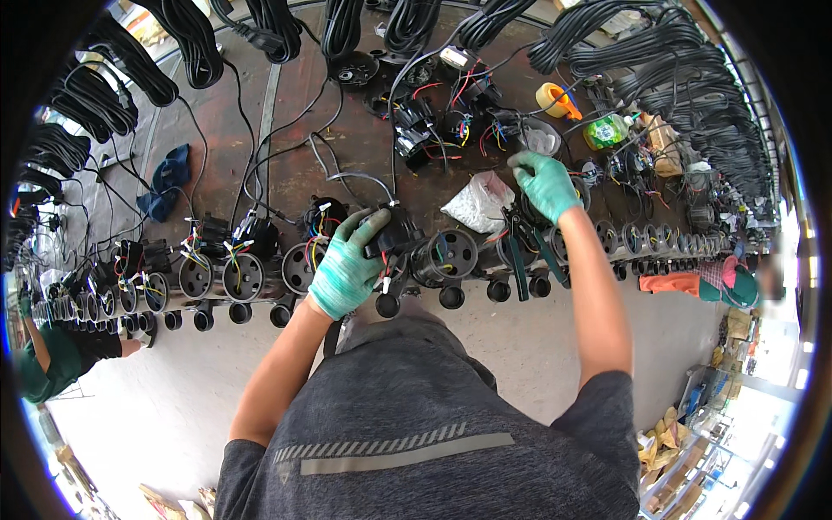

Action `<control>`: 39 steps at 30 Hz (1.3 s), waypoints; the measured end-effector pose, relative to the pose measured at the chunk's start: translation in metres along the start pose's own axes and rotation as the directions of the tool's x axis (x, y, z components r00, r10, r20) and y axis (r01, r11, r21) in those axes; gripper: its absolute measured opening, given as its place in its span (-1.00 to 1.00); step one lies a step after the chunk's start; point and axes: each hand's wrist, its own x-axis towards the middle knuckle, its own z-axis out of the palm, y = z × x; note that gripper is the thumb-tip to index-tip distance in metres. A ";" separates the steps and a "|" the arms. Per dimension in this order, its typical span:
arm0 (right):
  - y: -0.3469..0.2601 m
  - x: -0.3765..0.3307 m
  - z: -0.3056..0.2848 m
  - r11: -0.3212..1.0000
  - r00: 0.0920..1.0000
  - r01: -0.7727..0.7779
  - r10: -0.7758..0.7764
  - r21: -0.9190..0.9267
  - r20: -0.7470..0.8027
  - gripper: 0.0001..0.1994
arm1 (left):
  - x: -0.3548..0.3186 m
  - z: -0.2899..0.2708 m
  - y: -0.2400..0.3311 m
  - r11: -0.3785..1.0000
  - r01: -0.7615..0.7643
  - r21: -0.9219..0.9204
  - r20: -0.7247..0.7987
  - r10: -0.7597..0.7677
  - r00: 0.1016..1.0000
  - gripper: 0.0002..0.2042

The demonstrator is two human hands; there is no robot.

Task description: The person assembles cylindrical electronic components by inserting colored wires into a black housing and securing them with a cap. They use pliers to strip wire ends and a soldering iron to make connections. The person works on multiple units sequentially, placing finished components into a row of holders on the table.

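My left hand, in a green and white glove, is closed around a black plastic housing. A black cable runs up from the housing, and short coloured wires hang below it. Farther right, my gloved right hand is beside a clear plastic bowl, its fingers bent together; whatever is between the fingertips is hidden. Just below that hand, pliers with dark green handles rest at the table's near edge. Left of the pliers lies a clear bag of small white pieces.
Round black motor housings line the near edge. Coiled black cables ring the far edge. Wired motor parts, an orange tape dispenser, a green bottle and blue cloth lie on the table. Other people work at both sides.
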 end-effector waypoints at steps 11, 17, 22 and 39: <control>0.167 0.094 0.131 0.710 0.694 0.436 0.127 -0.553 0.709 -0.70 | 0.004 -0.002 0.007 0.972 0.192 -0.138 0.025 -0.190 0.981 -0.63; 0.133 0.096 0.126 0.664 0.680 0.523 0.054 -0.535 0.731 -0.69 | -0.003 0.004 0.010 0.938 0.292 -0.187 0.001 -0.297 0.955 -0.30; 0.119 0.080 0.088 0.821 0.746 0.410 -0.051 -0.398 0.664 -0.77 | -0.004 0.006 0.013 0.882 0.367 -0.296 0.004 -0.383 0.924 -0.32; -0.038 -0.090 0.018 0.996 0.983 0.004 0.013 0.090 -0.185 -0.80 | -0.010 0.010 0.000 0.971 0.170 -0.170 -0.035 -0.179 0.983 -0.21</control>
